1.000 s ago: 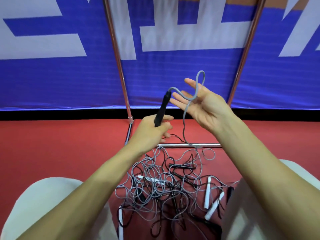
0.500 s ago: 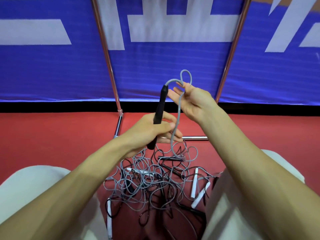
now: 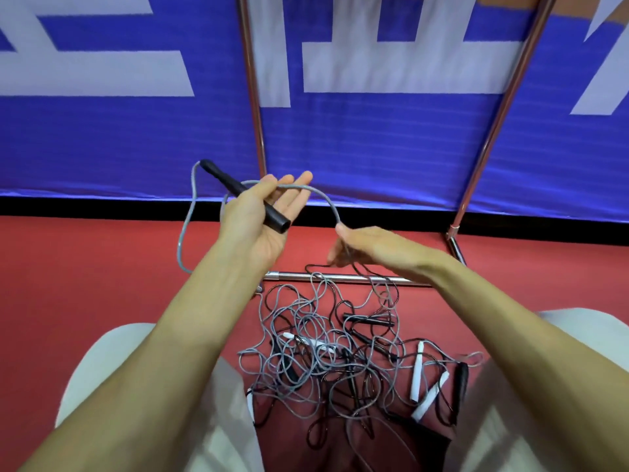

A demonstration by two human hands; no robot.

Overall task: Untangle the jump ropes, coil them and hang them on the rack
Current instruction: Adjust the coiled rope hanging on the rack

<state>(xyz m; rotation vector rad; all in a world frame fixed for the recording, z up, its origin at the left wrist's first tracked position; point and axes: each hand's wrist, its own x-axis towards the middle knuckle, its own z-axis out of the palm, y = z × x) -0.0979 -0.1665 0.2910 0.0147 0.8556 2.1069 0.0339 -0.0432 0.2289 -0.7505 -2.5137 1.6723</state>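
My left hand (image 3: 258, 219) is raised palm up and holds a black handle (image 3: 238, 190) slanting across the palm under the thumb, fingers stretched out. Its grey rope (image 3: 185, 229) leaves the handle's far end, loops down to the left, then arches over my fingers to my right hand (image 3: 371, 247). That hand is palm down and pinches the grey rope above the tangled pile of grey and black jump ropes (image 3: 326, 356) on the red floor between my knees. The metal rack (image 3: 340, 277) stands just behind the pile.
White handles (image 3: 417, 373) and black handles (image 3: 367, 320) lie in the pile. The rack's two uprights (image 3: 252, 97) rise against a blue and white banner (image 3: 391, 148). My knees in pale trousers (image 3: 112, 369) flank the pile.
My left hand has turned palm up and tipped the handle to the left. My right hand has dropped lower to the right, drawing the grey rope into a wide loop.
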